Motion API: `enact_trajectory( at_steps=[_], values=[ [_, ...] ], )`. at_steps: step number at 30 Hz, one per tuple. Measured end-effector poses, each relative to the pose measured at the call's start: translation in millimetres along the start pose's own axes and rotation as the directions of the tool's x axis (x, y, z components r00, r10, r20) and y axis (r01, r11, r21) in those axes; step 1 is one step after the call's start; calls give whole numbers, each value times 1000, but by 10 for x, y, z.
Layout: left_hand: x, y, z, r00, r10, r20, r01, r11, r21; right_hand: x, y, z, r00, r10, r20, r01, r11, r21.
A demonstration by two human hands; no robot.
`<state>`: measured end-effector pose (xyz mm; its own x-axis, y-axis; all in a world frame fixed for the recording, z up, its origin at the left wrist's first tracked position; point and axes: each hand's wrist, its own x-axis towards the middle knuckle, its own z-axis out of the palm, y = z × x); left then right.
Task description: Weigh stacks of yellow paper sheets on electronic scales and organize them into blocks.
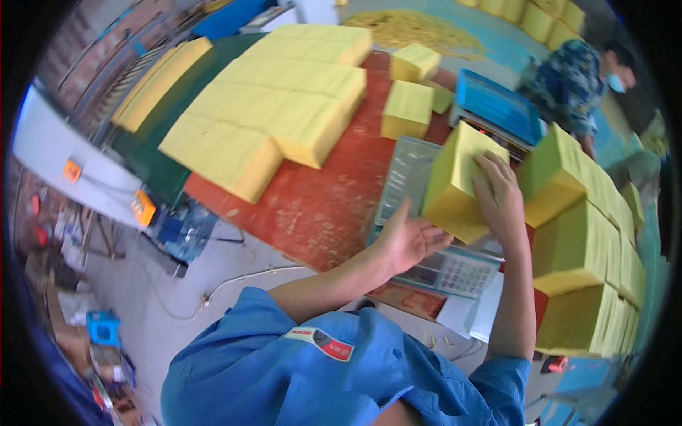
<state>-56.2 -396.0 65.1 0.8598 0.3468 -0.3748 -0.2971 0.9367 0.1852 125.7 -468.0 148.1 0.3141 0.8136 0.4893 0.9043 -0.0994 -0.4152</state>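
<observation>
A block of yellow paper sheets (444,199) stands tilted over the digital scale (462,275), partly covering the keypad end and the clear-covered tray (406,167). My right hand (499,192) grips the block from its right side, with the fingers lying over the upper face. My left hand (414,243) is open, palm turned up, at the block's lower left. Its fingertips are close to the block's bottom edge; whether they touch it I cannot tell. The scale's weighing surface is partly hidden under the block.
Rows of yellow paper blocks (284,92) cover the left of the red table (327,206). More blocks (579,241) are stacked at the right. Beyond my right hand are a blue tray (497,103) on a second scale and a masked person (568,82). A conveyor (153,153) runs along the left.
</observation>
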Motion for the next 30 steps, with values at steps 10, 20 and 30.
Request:
enact_trajectory(
  at_steps=[10, 20, 30],
  values=[
    [-247, 2590, -370, 643, 674, 363, 178, -592, 786, -80, -496, -64, 998, -34, -49, 19, 957, -290],
    [390, 3314, -596, 773, 555, 306, 415, -808, 418, -365, -1705, 511, 997, 80, 14, -81, 994, 71],
    [-438, 2418, -615, 682, -511, 523, -635, -768, 77, -55, -1956, 1160, 996, -6, 94, -11, 984, 176]
  ],
)
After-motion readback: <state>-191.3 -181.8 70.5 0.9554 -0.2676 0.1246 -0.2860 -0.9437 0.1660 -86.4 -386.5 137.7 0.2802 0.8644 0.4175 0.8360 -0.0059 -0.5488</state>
